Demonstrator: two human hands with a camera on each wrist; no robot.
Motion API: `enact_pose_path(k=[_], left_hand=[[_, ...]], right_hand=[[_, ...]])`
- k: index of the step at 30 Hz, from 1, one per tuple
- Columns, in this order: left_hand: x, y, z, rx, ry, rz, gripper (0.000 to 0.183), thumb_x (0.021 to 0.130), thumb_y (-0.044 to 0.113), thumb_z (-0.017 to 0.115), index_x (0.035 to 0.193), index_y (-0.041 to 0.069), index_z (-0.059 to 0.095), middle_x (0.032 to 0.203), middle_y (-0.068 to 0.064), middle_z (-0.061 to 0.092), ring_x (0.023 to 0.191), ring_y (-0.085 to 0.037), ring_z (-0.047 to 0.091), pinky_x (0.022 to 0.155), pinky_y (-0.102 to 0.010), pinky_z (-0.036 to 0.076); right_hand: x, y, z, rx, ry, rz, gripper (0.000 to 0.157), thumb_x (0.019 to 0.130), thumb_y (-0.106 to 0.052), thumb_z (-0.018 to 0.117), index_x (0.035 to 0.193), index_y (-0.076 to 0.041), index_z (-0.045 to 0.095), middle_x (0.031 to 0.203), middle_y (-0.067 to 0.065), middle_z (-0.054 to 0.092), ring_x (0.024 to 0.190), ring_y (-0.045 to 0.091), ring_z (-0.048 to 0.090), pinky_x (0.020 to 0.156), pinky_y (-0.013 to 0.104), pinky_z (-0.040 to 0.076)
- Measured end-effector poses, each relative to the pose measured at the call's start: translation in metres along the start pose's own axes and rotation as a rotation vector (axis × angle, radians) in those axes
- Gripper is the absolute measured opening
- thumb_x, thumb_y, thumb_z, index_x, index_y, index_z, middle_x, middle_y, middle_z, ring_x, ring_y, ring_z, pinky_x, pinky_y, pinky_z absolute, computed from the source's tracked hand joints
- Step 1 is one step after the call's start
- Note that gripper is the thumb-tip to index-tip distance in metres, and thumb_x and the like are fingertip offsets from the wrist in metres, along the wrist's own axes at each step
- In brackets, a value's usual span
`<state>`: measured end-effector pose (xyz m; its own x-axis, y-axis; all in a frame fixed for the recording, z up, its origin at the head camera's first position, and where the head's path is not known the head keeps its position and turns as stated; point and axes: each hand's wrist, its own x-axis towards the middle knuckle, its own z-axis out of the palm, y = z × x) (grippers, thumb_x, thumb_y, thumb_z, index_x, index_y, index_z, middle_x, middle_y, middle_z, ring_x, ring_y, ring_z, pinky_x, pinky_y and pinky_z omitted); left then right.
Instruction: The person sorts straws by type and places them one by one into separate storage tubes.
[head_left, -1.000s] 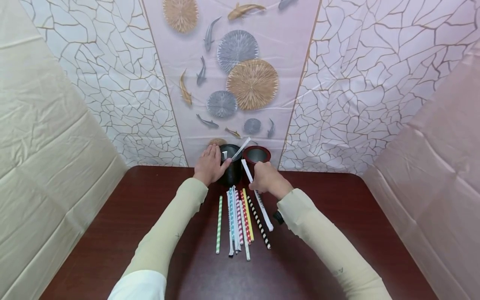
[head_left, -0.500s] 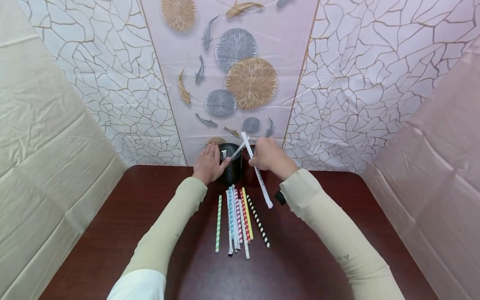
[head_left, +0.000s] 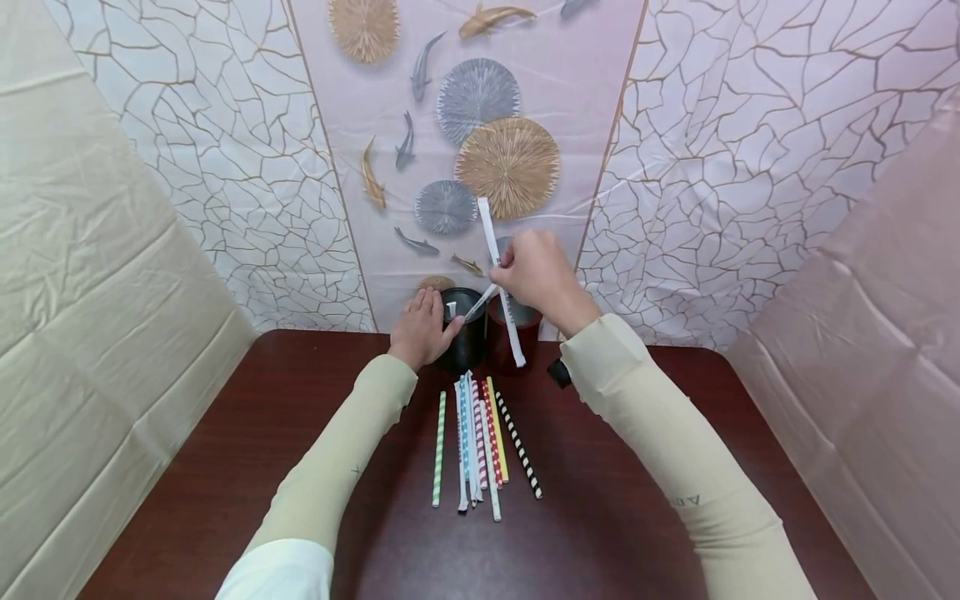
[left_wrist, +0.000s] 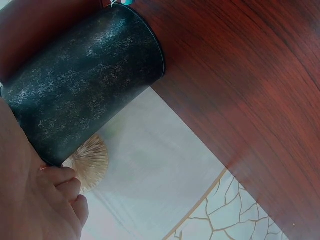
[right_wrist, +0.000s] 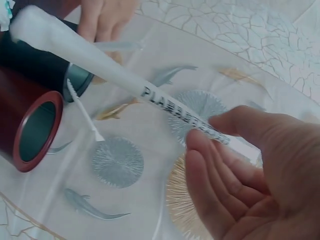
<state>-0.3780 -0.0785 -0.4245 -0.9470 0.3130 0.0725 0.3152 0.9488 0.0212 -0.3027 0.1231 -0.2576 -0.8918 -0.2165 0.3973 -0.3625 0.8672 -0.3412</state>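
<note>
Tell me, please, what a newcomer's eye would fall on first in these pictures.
Probably the white wrapped straw, pinched by the right hand in front of the patterned wall covering. Next come the colourful straws laid close together on the dark red table. Beyond these stand a black cup, with the left hand at its rim, and a red cup beside it.
</note>
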Motion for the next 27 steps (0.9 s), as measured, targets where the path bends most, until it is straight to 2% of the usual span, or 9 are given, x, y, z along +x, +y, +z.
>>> enact_pose_path(k=[5, 9, 18, 27], left_hand=[[0.0, 0.0, -0.001, 0.003, -0.011, -0.003, 0.085, 0.112, 0.061, 0.019, 0.167, -0.003, 0.017, 0.176, -0.021, 0.018, 0.166, -0.033, 0.015, 0.136, -0.043, 0.017], [0.0, 0.0, -0.001, 0.013, -0.006, -0.001, 0.085, 0.112, 0.061, 0.019, 0.167, -0.004, 0.018, 0.176, -0.021, 0.019, 0.166, -0.033, 0.016, 0.136, -0.043, 0.018], [-0.002, 0.001, -0.002, 0.026, 0.016, 0.005, 0.084, 0.113, 0.06, 0.02, 0.166, -0.005, 0.021, 0.175, -0.022, 0.022, 0.165, -0.033, 0.019, 0.135, -0.043, 0.02], [-0.002, 0.002, -0.003, 0.024, 0.002, 0.001, 0.084, 0.112, 0.06, 0.021, 0.166, -0.004, 0.021, 0.176, -0.021, 0.02, 0.166, -0.033, 0.018, 0.135, -0.043, 0.019]], right_hand=[[0.007, -0.007, -0.003, 0.082, 0.092, 0.004, 0.016, 0.093, -0.015, 0.073, 0.088, -0.002, 0.081, 0.087, 0.011, 0.082, 0.078, 0.02, 0.078, 0.071, 0.035, 0.064], [0.011, -0.012, -0.003, 0.129, 0.151, 0.012, 0.017, 0.096, -0.018, 0.074, 0.098, -0.002, 0.08, 0.093, 0.013, 0.082, 0.085, 0.022, 0.081, 0.076, 0.037, 0.066], [0.017, -0.014, 0.004, 0.195, 0.295, -0.053, 0.023, 0.099, -0.023, 0.075, 0.105, 0.0, 0.077, 0.099, 0.015, 0.082, 0.09, 0.024, 0.081, 0.084, 0.038, 0.065], [0.02, -0.006, 0.025, 0.311, 0.45, -0.157, 0.018, 0.097, -0.015, 0.077, 0.101, 0.002, 0.076, 0.096, 0.016, 0.082, 0.085, 0.025, 0.081, 0.079, 0.037, 0.066]])
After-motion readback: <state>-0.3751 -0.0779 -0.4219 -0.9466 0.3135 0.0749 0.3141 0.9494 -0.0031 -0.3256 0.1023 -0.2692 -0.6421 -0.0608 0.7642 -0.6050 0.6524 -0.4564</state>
